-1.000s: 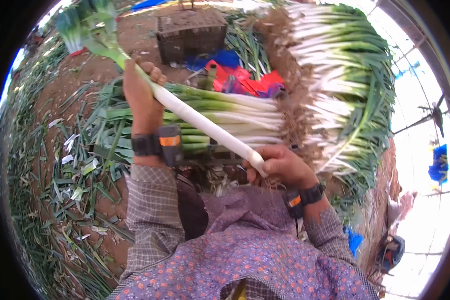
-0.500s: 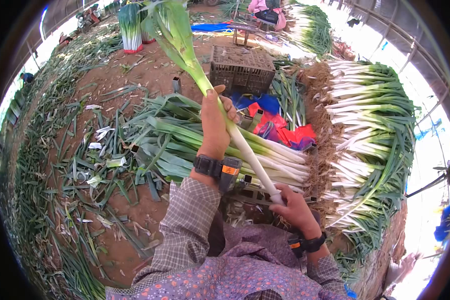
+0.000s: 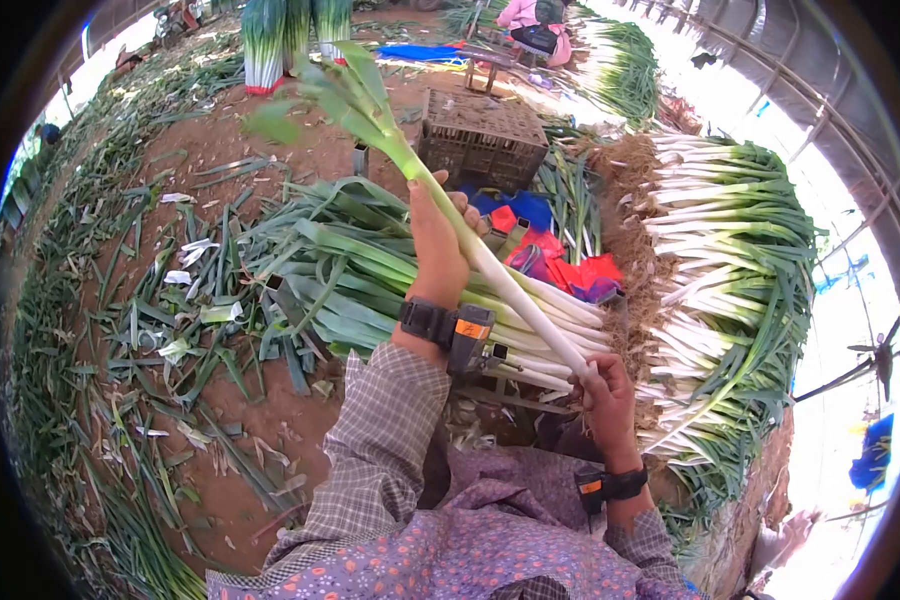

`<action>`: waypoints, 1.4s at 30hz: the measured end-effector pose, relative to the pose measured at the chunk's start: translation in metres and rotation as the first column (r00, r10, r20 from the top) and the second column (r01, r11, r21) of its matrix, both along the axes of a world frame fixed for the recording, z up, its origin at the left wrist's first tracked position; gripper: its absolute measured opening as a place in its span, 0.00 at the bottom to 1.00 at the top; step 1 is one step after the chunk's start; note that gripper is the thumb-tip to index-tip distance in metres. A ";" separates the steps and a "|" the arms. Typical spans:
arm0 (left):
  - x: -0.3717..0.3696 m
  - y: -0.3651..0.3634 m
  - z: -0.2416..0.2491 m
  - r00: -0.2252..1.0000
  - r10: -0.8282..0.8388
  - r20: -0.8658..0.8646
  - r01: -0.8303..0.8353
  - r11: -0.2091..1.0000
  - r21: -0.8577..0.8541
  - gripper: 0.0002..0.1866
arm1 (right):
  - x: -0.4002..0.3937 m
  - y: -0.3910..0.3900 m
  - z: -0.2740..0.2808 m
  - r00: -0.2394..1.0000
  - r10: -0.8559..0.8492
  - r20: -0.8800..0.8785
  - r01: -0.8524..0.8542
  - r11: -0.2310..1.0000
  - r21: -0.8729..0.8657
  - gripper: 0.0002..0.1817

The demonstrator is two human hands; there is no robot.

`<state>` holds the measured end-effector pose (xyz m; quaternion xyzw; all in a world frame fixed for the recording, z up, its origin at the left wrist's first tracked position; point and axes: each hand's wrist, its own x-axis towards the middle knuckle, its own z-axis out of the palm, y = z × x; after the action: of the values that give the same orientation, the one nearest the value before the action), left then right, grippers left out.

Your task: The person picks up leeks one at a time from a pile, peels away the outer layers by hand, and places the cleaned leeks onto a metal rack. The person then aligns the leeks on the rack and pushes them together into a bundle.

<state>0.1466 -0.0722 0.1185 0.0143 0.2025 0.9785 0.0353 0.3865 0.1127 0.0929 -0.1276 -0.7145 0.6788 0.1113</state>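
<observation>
Both hands carry one leek (image 3: 490, 275) above the stack of trimmed leeks (image 3: 440, 300) lying on the low rack in front of the person. Left hand (image 3: 435, 245) is wrapped shut around the stalk where pale green meets white, thumb side up; right hand (image 3: 605, 395) is closed over the root end, fingers curled round the tip. Holding at two well-separated stations looks meant to keep the long stalk from sagging and to control its angle over the stack. Long axis runs diagonally: root end low and toward the person's right, just at the near right corner of the stack; leaf fan (image 3: 345, 85) high and away, beyond the stack's far left edge. Leek is clear of the stack along most of its length; contact at the root end cannot be resolved. Beyond the stack: dark plastic crate (image 3: 482, 135). Right of the stack: large heap of leeks (image 3: 730, 260), white shanks and roots facing the stack. Left of it: discarded green leaves (image 3: 170, 330) on bare soil.
</observation>
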 end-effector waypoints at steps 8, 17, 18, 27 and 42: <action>-0.006 -0.019 -0.022 0.988 -0.145 -0.060 0.142 0.989 -0.051 0.15 | 0.005 -0.009 -0.013 0.983 0.013 0.181 0.012 0.990 -0.138 0.14; -0.007 -0.070 -0.027 0.987 -0.126 -0.097 0.078 0.916 -0.394 0.10 | 0.013 -0.042 -0.050 0.924 0.242 0.295 -0.153 0.943 -0.296 0.14; -0.007 -0.078 -0.027 0.985 -0.126 -0.114 0.064 0.897 -0.438 0.10 | 0.013 -0.046 -0.051 0.912 0.281 0.298 -0.185 0.932 -0.312 0.14; 0.032 -0.111 -0.029 0.968 -0.156 -0.196 0.040 0.870 -0.491 0.13 | 0.039 -0.035 -0.048 0.950 0.275 0.145 -0.204 0.903 -0.379 0.12; 0.148 0.035 0.062 0.805 -0.487 -0.339 0.516 0.856 -0.005 0.08 | 0.190 0.055 -0.019 0.951 -0.188 -0.246 0.078 0.914 -0.398 0.14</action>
<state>0.2945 -0.0372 0.1804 0.2316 0.1514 0.9257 0.2578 0.5764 0.1673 0.0741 -0.0986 -0.5347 0.8072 0.2298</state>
